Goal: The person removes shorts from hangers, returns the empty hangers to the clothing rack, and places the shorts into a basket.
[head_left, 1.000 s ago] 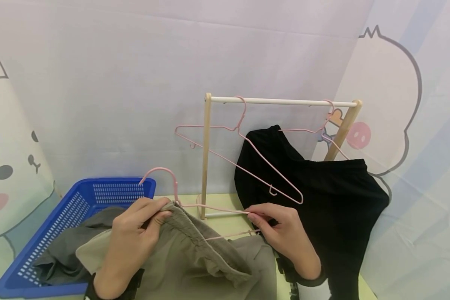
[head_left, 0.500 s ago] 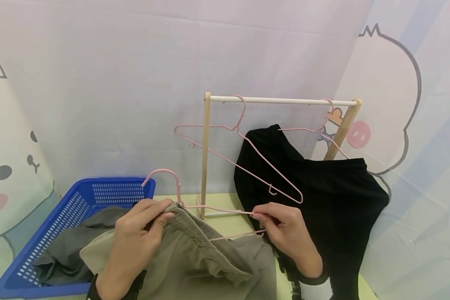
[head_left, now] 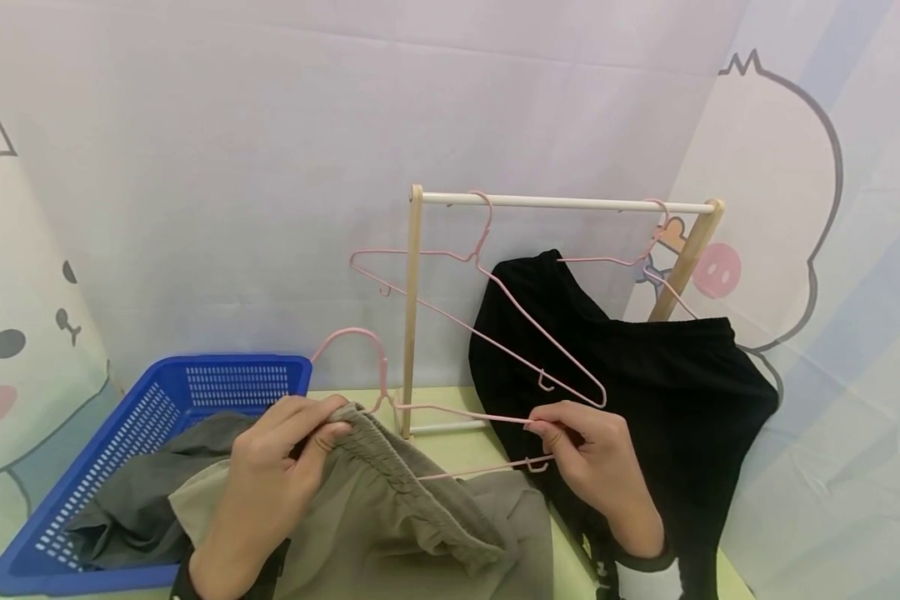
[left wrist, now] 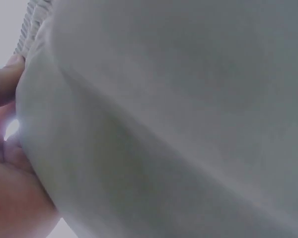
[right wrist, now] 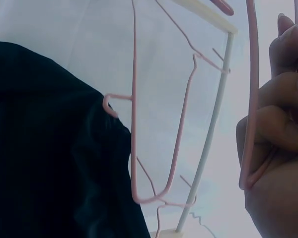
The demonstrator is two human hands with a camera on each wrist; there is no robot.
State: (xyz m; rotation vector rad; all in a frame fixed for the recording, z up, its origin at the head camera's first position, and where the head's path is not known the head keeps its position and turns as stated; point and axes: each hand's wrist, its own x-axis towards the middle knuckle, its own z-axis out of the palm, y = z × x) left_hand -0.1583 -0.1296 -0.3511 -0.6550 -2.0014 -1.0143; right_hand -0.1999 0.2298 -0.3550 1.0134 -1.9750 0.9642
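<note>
- Step: hanger (head_left: 450, 414) being fed into shorts (head_left: 390, 508) waistband, just in front of rack (head_left: 414, 308).
- Waistband pinched by left hand (head_left: 270, 483); hanger end pinched by right hand (head_left: 592, 467).
- Next, prob.: waistband to be spread over hanger's 2nd arm.

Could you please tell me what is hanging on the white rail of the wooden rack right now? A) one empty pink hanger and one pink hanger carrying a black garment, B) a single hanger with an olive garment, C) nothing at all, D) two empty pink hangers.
A: in the head view the rail carries an empty pink hanger near its left post and a second pink hanger holding the black garment.
</note>
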